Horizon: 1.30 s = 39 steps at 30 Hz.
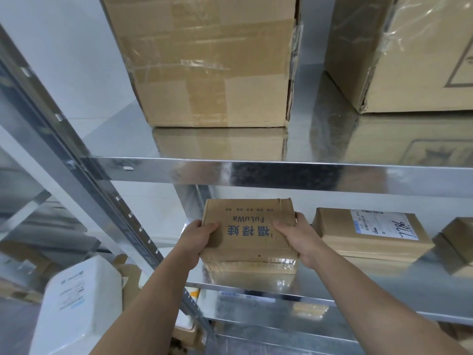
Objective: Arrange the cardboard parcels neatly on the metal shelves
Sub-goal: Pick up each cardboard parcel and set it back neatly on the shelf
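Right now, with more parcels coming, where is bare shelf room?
Upper shelf: a bare gap between the left box and right box, plus a strip along the front. Middle shelf: crowded; left hand and right hand hold a parcel close beside the labelled parcel.

Dim, cool light; glare streaks the metal shelf edge; wide-angle edges bend.
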### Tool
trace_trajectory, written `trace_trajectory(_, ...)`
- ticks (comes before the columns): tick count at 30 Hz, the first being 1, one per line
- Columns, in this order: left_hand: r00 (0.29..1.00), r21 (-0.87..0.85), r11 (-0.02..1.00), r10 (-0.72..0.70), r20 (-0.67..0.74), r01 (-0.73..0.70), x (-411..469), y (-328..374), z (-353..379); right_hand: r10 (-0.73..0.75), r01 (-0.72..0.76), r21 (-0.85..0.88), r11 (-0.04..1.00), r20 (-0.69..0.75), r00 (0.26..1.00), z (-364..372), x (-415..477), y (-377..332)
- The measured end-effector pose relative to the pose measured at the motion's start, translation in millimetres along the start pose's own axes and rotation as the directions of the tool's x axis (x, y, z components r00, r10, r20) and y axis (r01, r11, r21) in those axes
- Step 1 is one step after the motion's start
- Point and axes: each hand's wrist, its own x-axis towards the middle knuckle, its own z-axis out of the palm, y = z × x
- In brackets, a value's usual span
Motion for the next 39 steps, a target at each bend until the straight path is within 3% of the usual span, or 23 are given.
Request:
trace_trajectory(10,0.999,0.101,0.994,-0.032,-0.030,0.035,5,7,4,-0.028,0.021,-0.125,0.992,-0.052,0.998,3,18,7)
trace_trajectory(17,0.999,0.116,0.993,-0.030,-0.043,0.035,1,9,6,-0.031,0.025,-0.094,0.995,-0.064,0.997,1,28,14)
trace_trajectory(23,0.999,-0.091,0.995,-0.047,-0.015,0.046,-8,4,-6,-0.002,0.002,0.018,1.000,0.011,1.000,-8,11,7)
trace_trajectory(28,0.984,-0.225,0.969,-0.128,-0.123,0.099,-10,3,-28,0.031,-0.043,0.206,0.978,0.060,0.998,-22,8,12)
trace_trajectory(33,0.975,-0.349,0.913,-0.168,0.147,0.210,-25,10,-30,0.032,-0.084,0.331,0.940,0.159,0.987,-19,3,21)
trace_trajectory(36,0.974,-0.410,0.891,-0.128,0.185,0.194,-29,11,-35,0.021,-0.073,0.340,0.938,0.156,0.988,-16,2,27)
trace_trajectory(39,0.980,-0.439,0.881,-0.113,0.167,0.176,-33,16,-38,-0.001,-0.026,0.233,0.972,0.115,0.993,-15,3,30)
